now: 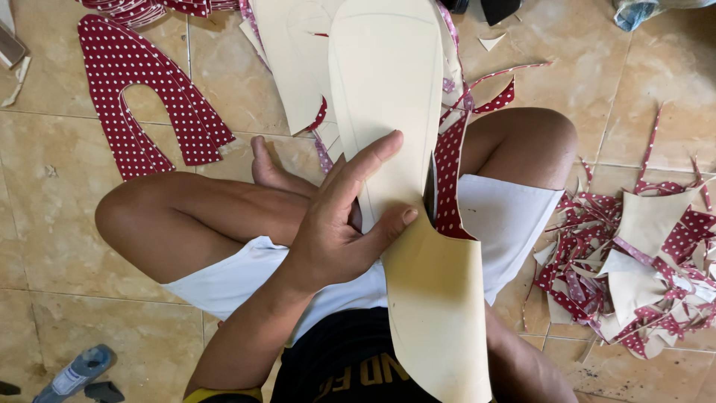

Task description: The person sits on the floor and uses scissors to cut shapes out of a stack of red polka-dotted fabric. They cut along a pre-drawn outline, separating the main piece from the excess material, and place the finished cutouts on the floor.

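From the head camera I look down at my crossed bare legs on the tiled floor (45, 224). My left hand (339, 224) comes up from the lower left, the forearm rising across my lap, the palm turned toward me. Its fingers are spread and almost straight, lying flat on the long cream sole-shaped sheet (388, 97), and the thumb presses the sheet from the right side near its narrow middle. So this hand is half open and it pinches the sheet between thumb and fingers. The sheet stands tilted over my lap, its round end pointing to the top edge of the floor view and its wide lower end near my waist. My right hand is hidden behind the sheet; only the forearm (522, 366) shows at the lower right, so I cannot tell its grip. A strip of red dotted fabric (450, 179) hangs just beside the right edge of the sheet. On the floor at the upper left lies a red dotted cut piece (134, 97), and at the right edge a pile of scraps (634, 261).
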